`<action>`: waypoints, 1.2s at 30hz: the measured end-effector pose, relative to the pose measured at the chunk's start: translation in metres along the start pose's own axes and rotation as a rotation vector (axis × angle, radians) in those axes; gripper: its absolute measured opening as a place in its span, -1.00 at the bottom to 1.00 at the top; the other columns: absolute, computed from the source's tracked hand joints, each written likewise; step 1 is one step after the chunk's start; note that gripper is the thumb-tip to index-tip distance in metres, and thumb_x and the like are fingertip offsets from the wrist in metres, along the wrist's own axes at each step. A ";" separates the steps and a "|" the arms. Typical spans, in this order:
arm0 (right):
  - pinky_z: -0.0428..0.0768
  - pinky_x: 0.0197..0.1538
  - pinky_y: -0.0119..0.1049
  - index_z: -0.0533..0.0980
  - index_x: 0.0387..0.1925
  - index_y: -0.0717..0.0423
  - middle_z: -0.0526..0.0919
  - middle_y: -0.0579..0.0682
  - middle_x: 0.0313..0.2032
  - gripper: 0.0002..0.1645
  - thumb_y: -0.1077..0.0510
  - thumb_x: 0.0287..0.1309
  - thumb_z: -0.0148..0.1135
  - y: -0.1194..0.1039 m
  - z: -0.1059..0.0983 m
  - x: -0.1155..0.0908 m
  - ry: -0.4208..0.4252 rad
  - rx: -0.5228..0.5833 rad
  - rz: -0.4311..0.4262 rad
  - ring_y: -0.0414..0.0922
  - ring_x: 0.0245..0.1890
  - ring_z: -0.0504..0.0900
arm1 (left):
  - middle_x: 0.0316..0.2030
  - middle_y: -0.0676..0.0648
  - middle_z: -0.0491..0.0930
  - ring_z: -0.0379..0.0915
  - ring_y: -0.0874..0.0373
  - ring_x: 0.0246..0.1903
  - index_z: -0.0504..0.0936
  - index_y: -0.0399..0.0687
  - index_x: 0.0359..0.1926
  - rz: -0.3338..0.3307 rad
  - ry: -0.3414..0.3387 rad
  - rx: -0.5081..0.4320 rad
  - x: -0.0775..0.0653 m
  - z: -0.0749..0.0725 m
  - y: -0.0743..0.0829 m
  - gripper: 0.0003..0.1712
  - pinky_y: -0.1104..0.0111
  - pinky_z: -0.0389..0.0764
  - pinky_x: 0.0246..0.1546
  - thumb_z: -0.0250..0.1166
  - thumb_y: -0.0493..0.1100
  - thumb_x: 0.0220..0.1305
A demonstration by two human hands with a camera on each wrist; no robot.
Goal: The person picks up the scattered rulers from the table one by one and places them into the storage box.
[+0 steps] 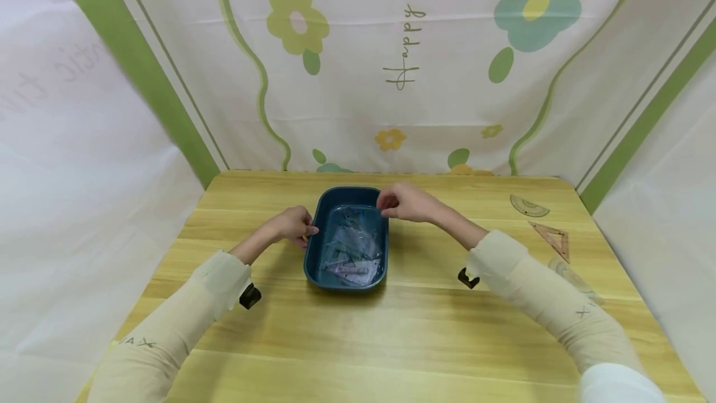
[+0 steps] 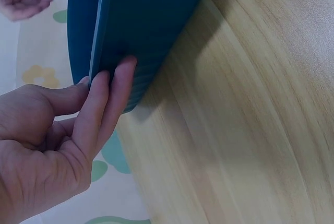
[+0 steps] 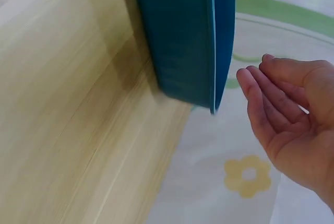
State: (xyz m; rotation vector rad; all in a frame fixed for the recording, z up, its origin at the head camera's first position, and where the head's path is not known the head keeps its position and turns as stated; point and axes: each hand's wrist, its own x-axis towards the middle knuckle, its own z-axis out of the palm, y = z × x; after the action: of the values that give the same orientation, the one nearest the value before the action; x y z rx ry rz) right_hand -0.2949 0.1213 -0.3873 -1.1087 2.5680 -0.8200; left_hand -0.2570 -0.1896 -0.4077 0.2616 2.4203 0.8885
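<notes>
A deep blue rectangular tub (image 1: 347, 194) stands on the wooden table. Inside it lie several clear plastic set squares (image 1: 358, 272) and similar pieces, overlapping one another. My left hand (image 1: 291, 224) pinches the tub's left rim; in the left wrist view the thumb is inside the edge and the fingers (image 2: 93, 106) press the outer wall. Over the tub's far right rim hovers my right hand (image 1: 408, 203). The right wrist view shows that hand (image 3: 292, 109) apart from the rim, its fingers loosely bent and nothing between them.
To the right lie a protractor (image 1: 528, 206), a reddish set square (image 1: 564, 242) and a clear protractor (image 1: 572, 275) partly under my right sleeve. A printed curtain (image 1: 347, 98) hangs behind the table's far edge. Black clips (image 1: 250, 296) sit at both wrists.
</notes>
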 end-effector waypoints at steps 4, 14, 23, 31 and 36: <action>0.69 -0.08 -0.17 0.66 -0.18 0.18 0.74 0.04 -0.24 -0.88 0.27 0.26 0.30 0.012 -0.008 -0.019 0.036 0.031 0.036 -0.07 -0.19 0.70 | -0.73 0.06 0.27 0.53 0.20 -0.64 0.28 -0.04 -0.68 -0.010 -0.003 -0.001 0.000 -0.001 0.001 -0.50 0.12 0.74 -0.21 0.15 -0.26 0.47; 0.68 -0.07 -0.12 0.61 -0.09 0.18 0.73 0.07 -0.18 -0.83 0.26 0.29 0.28 0.045 -0.031 -0.068 0.104 0.087 0.183 -0.04 -0.15 0.71 | -0.74 0.07 0.25 0.49 0.22 -0.67 0.28 -0.04 -0.69 -0.004 -0.007 -0.007 0.002 0.000 0.000 -0.49 0.10 0.73 -0.21 0.15 -0.28 0.47; 0.63 -0.15 -0.35 0.60 -0.09 0.23 0.72 0.11 -0.19 -0.81 0.27 0.27 0.30 0.087 -0.047 -0.111 0.173 0.040 0.228 -0.01 -0.16 0.69 | -0.75 0.07 0.25 0.52 0.21 -0.65 0.27 -0.03 -0.69 -0.008 -0.018 -0.027 0.003 -0.001 -0.001 -0.49 0.07 0.73 -0.18 0.14 -0.28 0.47; 0.63 -0.15 -0.32 0.58 -0.03 0.28 0.71 0.18 -0.13 -0.72 0.20 0.30 0.29 0.119 -0.059 -0.147 0.206 0.008 0.363 0.07 -0.12 0.68 | -0.71 0.01 0.38 0.66 -0.05 -0.51 0.30 -0.07 -0.67 -0.012 -0.004 -0.026 0.002 -0.001 0.001 -0.51 0.07 0.73 -0.18 0.14 -0.28 0.47; 0.64 -0.04 -0.11 0.51 0.09 0.36 0.65 0.31 -0.02 -0.59 0.16 0.35 0.24 0.151 -0.068 -0.163 0.203 -0.012 0.446 0.19 -0.02 0.64 | -0.73 0.02 0.35 0.65 -0.03 -0.51 0.29 -0.05 -0.68 -0.023 -0.002 -0.016 0.002 -0.001 0.002 -0.50 0.07 0.73 -0.17 0.15 -0.27 0.47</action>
State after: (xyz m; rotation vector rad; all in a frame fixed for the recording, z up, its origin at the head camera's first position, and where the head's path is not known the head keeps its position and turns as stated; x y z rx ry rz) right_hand -0.3003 0.3511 -0.4208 -0.4357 2.8260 -0.8343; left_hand -0.2596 -0.1877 -0.4066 0.2281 2.4086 0.8961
